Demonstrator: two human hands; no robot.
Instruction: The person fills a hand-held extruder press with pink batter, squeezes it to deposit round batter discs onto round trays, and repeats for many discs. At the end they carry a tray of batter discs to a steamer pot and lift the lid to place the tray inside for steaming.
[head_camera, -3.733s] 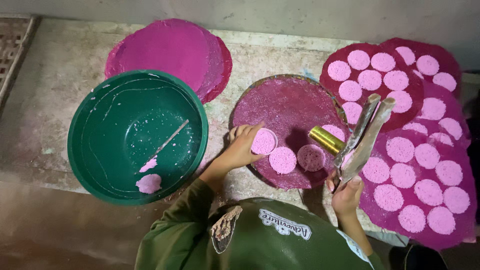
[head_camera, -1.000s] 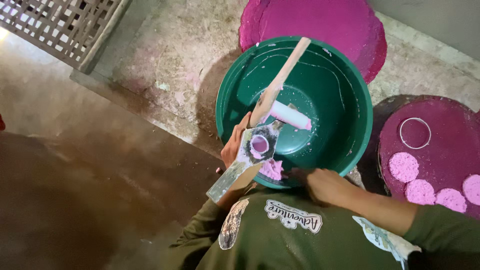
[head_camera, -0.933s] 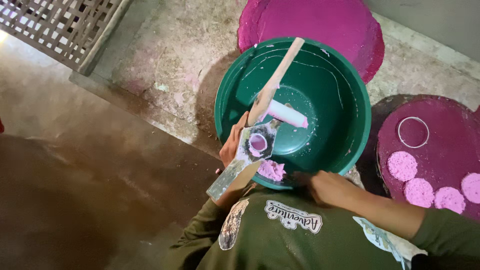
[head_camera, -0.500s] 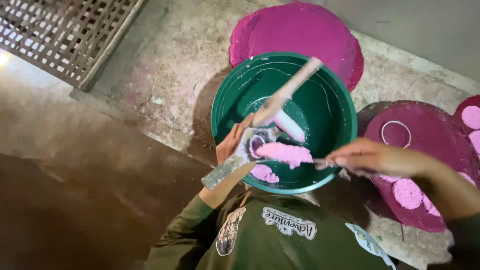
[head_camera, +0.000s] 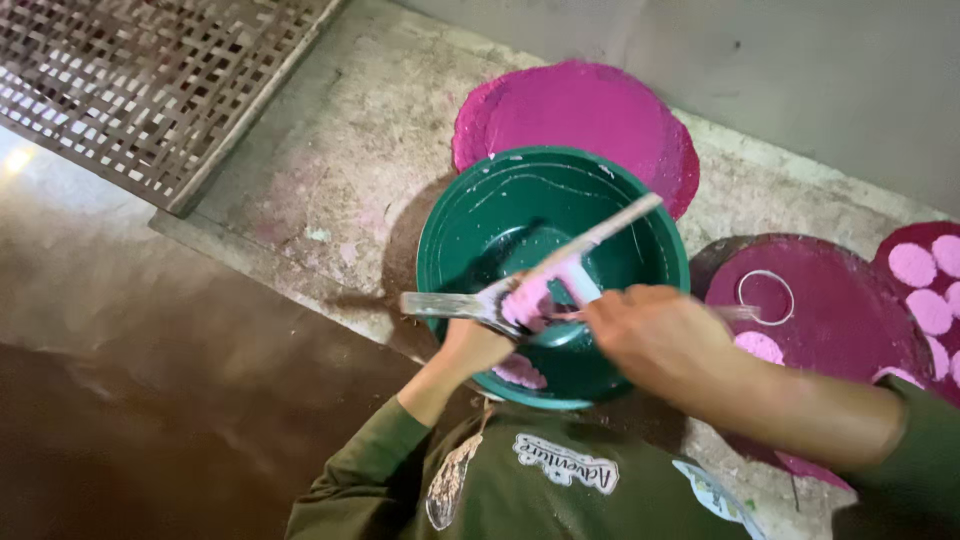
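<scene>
Fingers (head_camera: 640, 325) grip scraper (head_camera: 470, 303) over green basin (head_camera: 450, 230); pink discs (head_camera: 925, 285) beside

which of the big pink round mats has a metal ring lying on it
The dark pink mat just right of the green basin carries the ring. The bright one behind the basin is bare.

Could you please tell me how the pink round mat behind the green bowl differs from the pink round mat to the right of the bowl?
The mat behind the bowl is bare, while the mat right of the bowl carries a metal ring and pale pink discs. The mat behind the bowl is brighter pink; the right one looks darker. The green bowl overlaps the first; the right arm crosses the second. Both are round and pink.
</scene>
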